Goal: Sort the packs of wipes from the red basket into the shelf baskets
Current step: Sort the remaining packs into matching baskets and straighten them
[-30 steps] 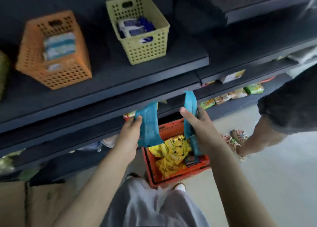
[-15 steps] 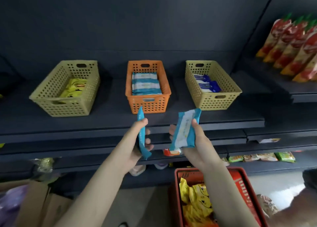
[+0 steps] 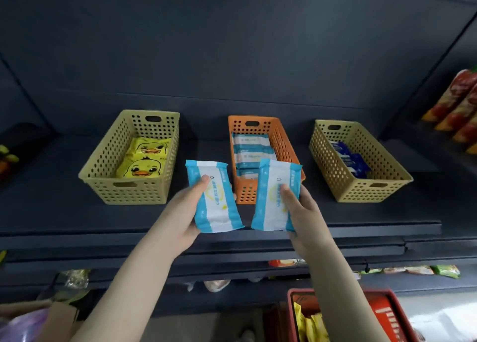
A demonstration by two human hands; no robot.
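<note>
- On the shelf (image 3: 374,212): olive basket (image 3: 108,161) of duck packs (image 3: 143,161) far left, orange basket (image 3: 282,140) centre, tan basket (image 3: 333,168) right; red basket (image 3: 387,313) near right.
- Left grip (image 3: 180,212) holds the left pack (image 3: 214,202) and right grip (image 3: 305,212) holds the right pack (image 3: 271,205), thumbs on top, just before the orange basket.

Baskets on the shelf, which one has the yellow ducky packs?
The leftmost pale yellow perforated plastic basket holds the yellow duck-printed packs; the orange middle basket has blue-and-white packs, the right basket dark blue ones.
</note>
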